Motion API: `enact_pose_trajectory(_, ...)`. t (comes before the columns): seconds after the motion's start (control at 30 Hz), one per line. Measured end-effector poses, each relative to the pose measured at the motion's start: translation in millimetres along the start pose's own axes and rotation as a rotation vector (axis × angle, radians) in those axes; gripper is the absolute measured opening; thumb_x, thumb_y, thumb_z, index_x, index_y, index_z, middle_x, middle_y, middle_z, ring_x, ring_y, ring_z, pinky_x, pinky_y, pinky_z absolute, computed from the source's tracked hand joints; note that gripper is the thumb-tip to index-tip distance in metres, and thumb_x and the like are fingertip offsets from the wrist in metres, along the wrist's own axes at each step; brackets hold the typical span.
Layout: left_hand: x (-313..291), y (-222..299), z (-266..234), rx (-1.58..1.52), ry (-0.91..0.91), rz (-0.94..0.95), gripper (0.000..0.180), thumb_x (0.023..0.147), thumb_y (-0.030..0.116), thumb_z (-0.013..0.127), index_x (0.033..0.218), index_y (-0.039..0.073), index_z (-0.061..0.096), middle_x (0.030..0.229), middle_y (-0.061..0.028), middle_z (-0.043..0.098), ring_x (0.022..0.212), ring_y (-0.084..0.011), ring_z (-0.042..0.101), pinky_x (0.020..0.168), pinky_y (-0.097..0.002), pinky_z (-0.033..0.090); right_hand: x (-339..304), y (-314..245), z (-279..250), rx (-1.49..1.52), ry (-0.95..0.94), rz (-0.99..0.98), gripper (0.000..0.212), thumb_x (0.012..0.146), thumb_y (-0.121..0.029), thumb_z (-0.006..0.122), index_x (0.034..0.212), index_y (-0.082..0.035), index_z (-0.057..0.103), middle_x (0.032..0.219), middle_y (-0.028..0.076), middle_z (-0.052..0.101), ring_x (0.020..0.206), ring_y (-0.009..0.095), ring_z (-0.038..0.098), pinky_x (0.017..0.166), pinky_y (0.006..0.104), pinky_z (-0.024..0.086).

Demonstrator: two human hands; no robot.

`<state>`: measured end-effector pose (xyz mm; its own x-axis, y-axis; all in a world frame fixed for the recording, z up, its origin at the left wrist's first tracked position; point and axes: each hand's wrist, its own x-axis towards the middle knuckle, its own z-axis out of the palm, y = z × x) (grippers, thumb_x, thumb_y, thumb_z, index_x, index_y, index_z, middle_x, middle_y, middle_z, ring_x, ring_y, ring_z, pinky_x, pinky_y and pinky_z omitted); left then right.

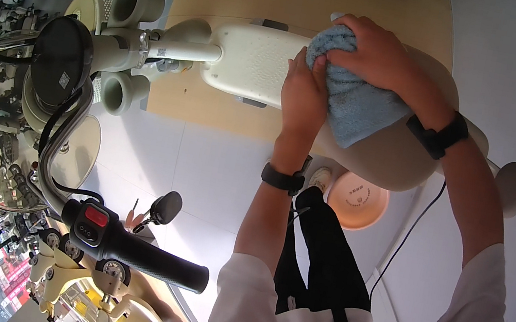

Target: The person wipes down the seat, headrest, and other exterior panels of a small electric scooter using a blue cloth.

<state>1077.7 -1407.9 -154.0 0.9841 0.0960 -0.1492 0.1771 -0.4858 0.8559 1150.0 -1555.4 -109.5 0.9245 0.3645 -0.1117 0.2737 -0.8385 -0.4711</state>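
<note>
The blue-grey cloth (363,111) lies between my two hands, on the rounded beige seat (402,166) of a scooter. My right hand (377,54) comes over it from the right, fingers bent around the bunched upper part, so I have hold of it there. My left hand (305,97) sits against the cloth's left edge, fingers fairly straight and close together, thumb touching the fabric; I cannot tell whether that hand grips it or only presses. Just left of those fingers is the cream footboard (255,60), its surface dotted with small raised marks. Down on the floor, beside my shoe, stands a round orange basin (357,206), its upper edge slightly overlapped by the seat from where I look; dark print shows on its inner bottom. Farther left, two beige cup-shaped parts (135,3) flank the steering column, their hollow ends facing left. The cloth itself looks thick and fluffy, crumpled into folds at the top, with a smoother flap spreading down to a corner over the seat.
</note>
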Motion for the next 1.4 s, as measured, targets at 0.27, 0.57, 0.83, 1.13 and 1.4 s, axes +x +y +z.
enact_pose_trajectory(0.27,-91,-58,-15,-0.412,0.238,-0.047,0.037,0.106,0.02,0.039,0.129,-0.007,0.048,0.119,-0.0246,0.061,0.107,-0.0342,0.061,0.092,-0.0412,0.046,-47,-62,64,0.027,0.189,-0.339,0.069,0.065,-0.038,0.083,0.121,-0.006,0.059,0.118,0.018,0.059,0.107,0.036,0.059,0.094,0.0455,0.046)
enact_pose_trajectory(0.57,-193,-95,70,-0.304,0.272,0.068,0.062,0.083,-0.003,0.053,0.143,-0.004,0.034,0.14,-0.0259,0.044,0.126,-0.041,0.05,0.105,-0.0458,0.041,-168,-27,75,-0.087,0.064,-0.44,0.081,0.054,-0.023,0.09,0.127,-0.015,0.055,0.137,0.018,0.046,0.133,0.04,0.042,0.109,0.0539,0.037)
enact_pose_trajectory(0.83,-205,-72,110,0.059,0.208,0.7,0.049,0.081,0.026,0.072,0.128,0.025,0.059,0.144,-0.0085,0.049,0.137,-0.0374,0.043,0.111,-0.0544,0.032,-302,55,79,-0.137,0.259,-0.167,0.07,0.063,-0.012,0.084,0.126,-0.011,0.054,0.14,0.022,0.044,0.13,0.044,0.046,0.105,0.0552,0.043)
enact_pose_trajectory(1.13,-122,47,129,0.111,-0.135,0.854,0.047,0.083,0.018,0.065,0.13,0.021,0.058,0.136,-0.0082,0.054,0.135,-0.0345,0.044,0.111,-0.0606,0.031,-276,80,79,0.747,0.823,0.378,0.061,0.092,-0.016,0.056,0.147,-0.001,0.034,0.152,0.015,0.037,0.139,0.027,0.038,0.114,0.0398,0.032)
enact_pose_trajectory(1.4,-92,59,140,0.086,-0.065,0.801,0.061,0.077,0.01,0.067,0.136,0.017,0.054,0.138,-0.0109,0.052,0.138,-0.0375,0.039,0.111,-0.0617,0.03,-230,80,42,0.686,0.81,0.41,0.063,0.084,-0.003,0.05,0.146,-0.002,0.037,0.149,0.014,0.043,0.136,0.024,0.042,0.114,0.0375,0.031)
